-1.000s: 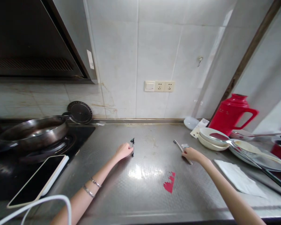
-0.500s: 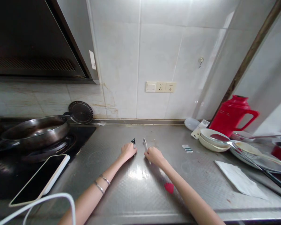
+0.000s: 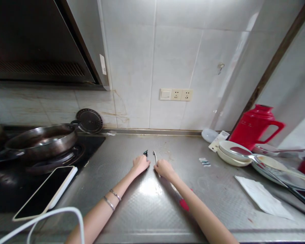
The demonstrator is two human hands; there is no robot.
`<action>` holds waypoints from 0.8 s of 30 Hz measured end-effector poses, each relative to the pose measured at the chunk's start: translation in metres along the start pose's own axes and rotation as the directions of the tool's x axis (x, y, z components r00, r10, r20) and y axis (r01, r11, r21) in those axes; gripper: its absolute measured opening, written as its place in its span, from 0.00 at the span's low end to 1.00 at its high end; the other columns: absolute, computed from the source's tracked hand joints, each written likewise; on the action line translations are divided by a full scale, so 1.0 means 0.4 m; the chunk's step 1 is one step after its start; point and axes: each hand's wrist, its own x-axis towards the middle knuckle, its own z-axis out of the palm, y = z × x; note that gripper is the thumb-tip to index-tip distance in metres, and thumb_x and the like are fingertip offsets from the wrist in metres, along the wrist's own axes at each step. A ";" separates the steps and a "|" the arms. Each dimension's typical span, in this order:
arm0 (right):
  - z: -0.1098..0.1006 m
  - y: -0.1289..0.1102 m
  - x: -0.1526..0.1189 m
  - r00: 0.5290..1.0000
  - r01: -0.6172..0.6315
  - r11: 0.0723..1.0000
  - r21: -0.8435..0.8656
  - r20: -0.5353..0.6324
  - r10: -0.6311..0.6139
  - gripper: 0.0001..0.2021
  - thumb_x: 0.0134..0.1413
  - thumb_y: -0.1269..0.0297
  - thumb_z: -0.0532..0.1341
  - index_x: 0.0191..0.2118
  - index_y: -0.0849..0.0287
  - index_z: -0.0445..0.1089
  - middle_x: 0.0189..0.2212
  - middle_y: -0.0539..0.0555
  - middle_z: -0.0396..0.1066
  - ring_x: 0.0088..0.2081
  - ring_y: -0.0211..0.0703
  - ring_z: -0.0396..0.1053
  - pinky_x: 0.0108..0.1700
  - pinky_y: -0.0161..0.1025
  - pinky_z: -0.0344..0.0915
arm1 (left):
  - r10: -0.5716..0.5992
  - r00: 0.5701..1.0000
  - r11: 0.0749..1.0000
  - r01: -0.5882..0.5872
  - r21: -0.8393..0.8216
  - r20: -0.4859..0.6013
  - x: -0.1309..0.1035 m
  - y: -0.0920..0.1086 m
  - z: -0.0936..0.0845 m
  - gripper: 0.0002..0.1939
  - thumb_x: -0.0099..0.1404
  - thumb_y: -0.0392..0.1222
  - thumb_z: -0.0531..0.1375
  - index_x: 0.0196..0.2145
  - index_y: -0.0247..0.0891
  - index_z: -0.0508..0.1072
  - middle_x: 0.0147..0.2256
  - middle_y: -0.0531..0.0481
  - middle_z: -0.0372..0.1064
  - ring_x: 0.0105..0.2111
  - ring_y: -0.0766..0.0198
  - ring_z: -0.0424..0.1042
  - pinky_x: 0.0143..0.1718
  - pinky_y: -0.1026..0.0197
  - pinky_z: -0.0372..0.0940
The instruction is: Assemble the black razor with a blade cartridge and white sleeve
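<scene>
My left hand (image 3: 140, 164) is closed around a small razor (image 3: 145, 154), whose dark green head sticks up above the fingers. My right hand (image 3: 164, 169) grips a slim white toothbrush (image 3: 156, 158), its top end pointing up and slightly left. The fists are side by side over the steel counter, with a narrow gap between them. Most of both handles is hidden in the fingers. A red scrubbing piece (image 3: 184, 204) lies partly hidden under my right forearm. Some small striped strips (image 3: 204, 162) are to the right of my right hand.
To the left are a phone (image 3: 47, 193) with a white cable (image 3: 66, 210) and a pan (image 3: 44, 139) on the stove. On the right stand stacked bowls (image 3: 234, 159), plates, utensils and a red thermos jug (image 3: 255, 125). A white tissue (image 3: 263, 196) lies in front.
The view has shifted a little. The toothbrush now leans more to the left, my right hand is slightly closer to my left, and the forearm covers more of the red piece.
</scene>
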 end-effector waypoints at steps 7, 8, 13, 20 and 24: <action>-0.036 0.102 -0.041 0.993 0.105 0.994 -0.002 -0.045 -0.105 0.18 0.56 0.55 0.49 0.37 0.61 0.71 0.35 0.61 0.72 0.37 0.47 0.70 0.36 0.37 0.62 | 0.041 0.998 0.998 -0.039 0.050 -0.041 -0.002 -0.007 0.005 0.17 0.59 0.48 0.52 0.36 0.35 0.73 0.38 0.37 0.72 0.40 0.52 0.71 0.34 0.59 0.62; -0.049 0.143 -0.046 0.990 0.130 0.991 0.027 -0.058 -0.128 0.15 0.55 0.57 0.51 0.38 0.60 0.70 0.36 0.59 0.71 0.38 0.45 0.70 0.37 0.36 0.61 | 0.046 0.998 0.998 -0.044 0.048 -0.047 -0.002 -0.008 0.004 0.18 0.59 0.49 0.51 0.35 0.35 0.73 0.37 0.37 0.72 0.39 0.51 0.71 0.34 0.58 0.62; -0.102 0.450 -0.061 0.969 0.233 0.970 0.073 -0.099 -0.226 0.19 0.45 0.67 0.57 0.46 0.60 0.66 0.47 0.59 0.65 0.49 0.46 0.62 0.50 0.39 0.56 | 0.071 0.993 0.997 -0.072 -0.003 -0.098 0.004 -0.019 -0.024 0.20 0.61 0.51 0.48 0.29 0.36 0.73 0.34 0.40 0.73 0.36 0.55 0.72 0.32 0.61 0.60; -0.101 0.754 -0.088 1.000 0.010 1.000 -0.019 0.030 -0.009 0.34 0.36 0.75 0.58 0.56 0.66 0.59 0.56 0.66 0.56 0.57 0.52 0.54 0.58 0.45 0.47 | 0.048 0.984 0.994 -0.064 -0.087 -0.173 0.019 -0.005 -0.063 0.18 0.60 0.50 0.49 0.25 0.37 0.72 0.28 0.44 0.72 0.30 0.60 0.70 0.27 0.64 0.55; -0.098 0.771 -0.076 0.999 -0.044 0.999 0.018 0.004 0.044 0.34 0.36 0.72 0.61 0.56 0.60 0.60 0.55 0.60 0.60 0.55 0.50 0.58 0.56 0.41 0.51 | 0.059 0.984 0.990 -0.078 -0.115 -0.168 0.017 0.016 -0.059 0.17 0.60 0.48 0.49 0.25 0.37 0.72 0.27 0.46 0.72 0.29 0.62 0.69 0.26 0.65 0.53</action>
